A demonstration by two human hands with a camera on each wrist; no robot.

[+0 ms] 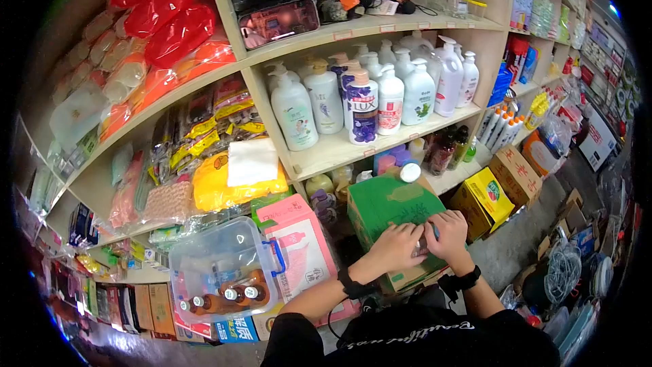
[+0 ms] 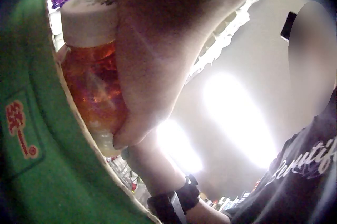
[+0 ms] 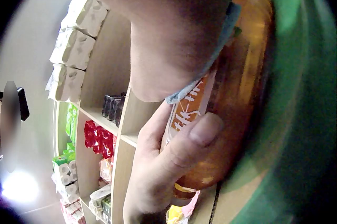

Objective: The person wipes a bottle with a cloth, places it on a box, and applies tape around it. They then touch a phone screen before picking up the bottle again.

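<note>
My left hand [image 1: 398,246] grips an amber bottle [image 2: 95,84] with a white cap [image 2: 89,18], close over a green carton [image 1: 384,207]. The left thumb [image 3: 192,142] lies along the bottle's side, beside its orange-and-white label [image 3: 189,109]. My right hand [image 1: 448,232] is against the same bottle, holding a blue cloth [image 3: 213,58] to its side by the label. In the head view the two hands nearly meet and cover most of the bottle. A clear plastic tub [image 1: 204,248] to the left holds several similar brown bottles [image 1: 255,289] with white caps.
A shelf ahead carries several pump bottles [image 1: 363,105]. Beside the tub is a pink carton [image 1: 299,241]; a yellow box [image 1: 483,200] and a brown carton [image 1: 514,173] stand to the right. Yellow packs with a white cloth [image 1: 252,162] lie on the left shelf.
</note>
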